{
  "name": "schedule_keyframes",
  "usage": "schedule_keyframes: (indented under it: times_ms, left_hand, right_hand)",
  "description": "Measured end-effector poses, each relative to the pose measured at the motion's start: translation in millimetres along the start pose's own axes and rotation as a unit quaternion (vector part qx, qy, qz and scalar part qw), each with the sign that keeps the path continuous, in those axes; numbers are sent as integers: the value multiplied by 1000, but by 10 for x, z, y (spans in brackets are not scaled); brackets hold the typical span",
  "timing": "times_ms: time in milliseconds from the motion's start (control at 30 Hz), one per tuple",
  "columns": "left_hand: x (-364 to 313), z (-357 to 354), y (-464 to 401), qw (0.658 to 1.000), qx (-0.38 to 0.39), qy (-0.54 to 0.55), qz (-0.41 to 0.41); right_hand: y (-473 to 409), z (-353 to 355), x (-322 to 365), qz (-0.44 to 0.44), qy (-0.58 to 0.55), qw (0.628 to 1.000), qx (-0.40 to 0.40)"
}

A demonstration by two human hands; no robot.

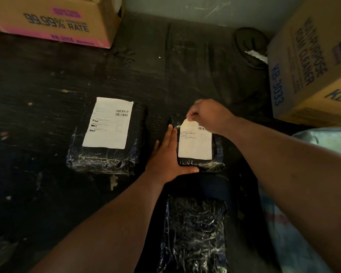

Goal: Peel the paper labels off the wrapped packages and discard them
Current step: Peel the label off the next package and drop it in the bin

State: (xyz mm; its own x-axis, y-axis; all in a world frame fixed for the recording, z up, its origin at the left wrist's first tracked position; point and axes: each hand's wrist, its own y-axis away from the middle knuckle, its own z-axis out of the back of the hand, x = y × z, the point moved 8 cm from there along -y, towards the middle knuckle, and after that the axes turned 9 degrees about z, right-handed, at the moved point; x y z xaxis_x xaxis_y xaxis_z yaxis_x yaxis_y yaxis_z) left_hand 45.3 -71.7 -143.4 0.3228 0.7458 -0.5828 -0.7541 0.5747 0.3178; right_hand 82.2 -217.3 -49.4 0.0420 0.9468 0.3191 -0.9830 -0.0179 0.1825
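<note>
A dark floor (47, 79) is hemmed in by a cardboard box (53, 18) at the far left and a second box marked as foam cleaner (307, 62) at the far right, with a dark rounded object (250, 46) beside the latter; what it is cannot be told in the dim light. A pale sack-like bundle (323, 138) lies along the right edge. Three black wrapped packages are laid out: the left package (106, 154) carries a flat, untouched label (108, 123), the near package (193, 233) shows no label on its top, and the middle package (201, 164) lies between the hands. Its paper label (195, 142) has its long axis running away from the viewer, and its far corner is lifted off the wrap. That corner is pinched by the right hand (207, 113). The left hand (169, 156) is laid flat and unclenched against the middle package's left side, the thumb along its near edge. Bare floor is left beyond the packages, and a narrow strip separates the left and middle packages
</note>
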Motion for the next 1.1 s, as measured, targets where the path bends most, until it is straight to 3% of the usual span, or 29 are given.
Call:
schedule_keyframes:
  times_ms: [400,1100]
  left_hand:
    - [0,-10,-3,999,-1,-31,9]
    - [-23,8,26,999,-2,-39,11]
  right_hand:
    - [214,78,207,25,70,997,23]
    - [619,357,434,11,63,998,12]
